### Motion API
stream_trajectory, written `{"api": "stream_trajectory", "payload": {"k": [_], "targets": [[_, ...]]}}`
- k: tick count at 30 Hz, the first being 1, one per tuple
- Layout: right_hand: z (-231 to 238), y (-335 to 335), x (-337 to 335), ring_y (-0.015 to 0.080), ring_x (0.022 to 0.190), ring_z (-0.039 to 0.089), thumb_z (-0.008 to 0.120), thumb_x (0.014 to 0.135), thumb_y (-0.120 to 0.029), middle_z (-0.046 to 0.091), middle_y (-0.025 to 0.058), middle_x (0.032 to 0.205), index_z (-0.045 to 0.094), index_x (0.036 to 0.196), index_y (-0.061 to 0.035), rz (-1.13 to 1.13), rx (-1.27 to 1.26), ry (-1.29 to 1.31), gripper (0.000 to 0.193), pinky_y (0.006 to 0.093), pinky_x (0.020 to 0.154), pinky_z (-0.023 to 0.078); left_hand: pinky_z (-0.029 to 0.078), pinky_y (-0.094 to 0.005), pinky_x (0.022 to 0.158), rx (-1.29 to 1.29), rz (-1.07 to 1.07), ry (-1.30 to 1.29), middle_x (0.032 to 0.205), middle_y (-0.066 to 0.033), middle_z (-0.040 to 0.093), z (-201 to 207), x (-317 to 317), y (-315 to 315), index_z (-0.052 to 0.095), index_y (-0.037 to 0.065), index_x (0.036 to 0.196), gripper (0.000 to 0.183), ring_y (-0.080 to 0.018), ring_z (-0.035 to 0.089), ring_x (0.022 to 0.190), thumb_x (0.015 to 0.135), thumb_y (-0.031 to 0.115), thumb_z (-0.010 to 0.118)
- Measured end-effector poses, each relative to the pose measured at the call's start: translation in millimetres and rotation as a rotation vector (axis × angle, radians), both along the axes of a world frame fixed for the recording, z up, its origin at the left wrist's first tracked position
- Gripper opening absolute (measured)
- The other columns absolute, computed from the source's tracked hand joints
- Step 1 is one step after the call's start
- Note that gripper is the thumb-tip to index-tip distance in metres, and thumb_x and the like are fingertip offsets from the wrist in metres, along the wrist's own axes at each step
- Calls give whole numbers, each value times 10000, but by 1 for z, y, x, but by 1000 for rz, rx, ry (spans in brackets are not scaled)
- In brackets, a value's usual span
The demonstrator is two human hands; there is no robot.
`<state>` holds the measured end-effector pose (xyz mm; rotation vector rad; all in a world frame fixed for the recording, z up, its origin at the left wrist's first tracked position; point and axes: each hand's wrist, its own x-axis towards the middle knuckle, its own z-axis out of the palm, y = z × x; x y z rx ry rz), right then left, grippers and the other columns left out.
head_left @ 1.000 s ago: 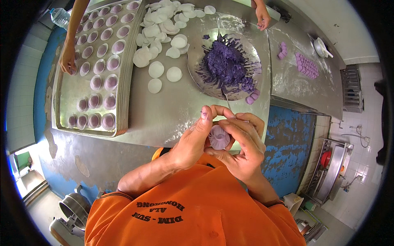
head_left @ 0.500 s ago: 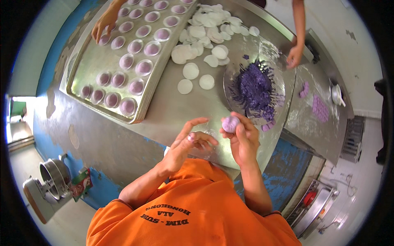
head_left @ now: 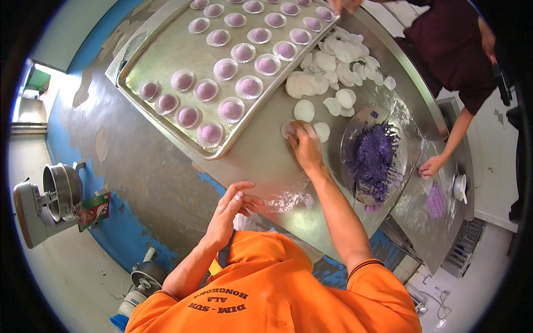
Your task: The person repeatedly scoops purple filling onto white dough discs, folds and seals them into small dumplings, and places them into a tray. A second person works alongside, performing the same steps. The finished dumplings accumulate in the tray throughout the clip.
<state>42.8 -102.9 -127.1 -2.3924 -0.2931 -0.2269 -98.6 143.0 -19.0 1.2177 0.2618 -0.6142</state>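
Head view: step judged to be handling at the paper discs. Large metal tray (head_left: 161, 61) lies left of and beyond the grip; metal dish (head_left: 360, 123) of purple paste sits right. Right hand (head_left: 305, 145): forearm stretched forward, fingers angled down at a paper disc (head_left: 286, 130) directly beneath the fingertips; whether they clamp it or a ball, cannot tell. Left hand (head_left: 229, 208), nearer the body, fingers apart, half-curled, apparently unladen. Next move calls for a light touch, lest paper crease.
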Motion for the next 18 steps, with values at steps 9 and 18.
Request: {"api": "stream_trajectory", "payload": {"k": [9,18], "targets": [[47,17,17,225,988,699,776,851,-57,703,154,1124,675,1161,78,-101,454,448,353,332,821,572,478,-307,857,55,31,-24,1086,-116,713,-4,4,12,522,48,1323,452,-172,637,972,1092,396,348],[125,142,136,290,900,682,769,839,-106,698,158,1051,694,1093,25,343,387,-135,296,385,807,553,461,-322,896,28,107,11,1110,-78,705,1,-3,24,546,53,1322,432,-160,620,1007,1088,382,396]]}}
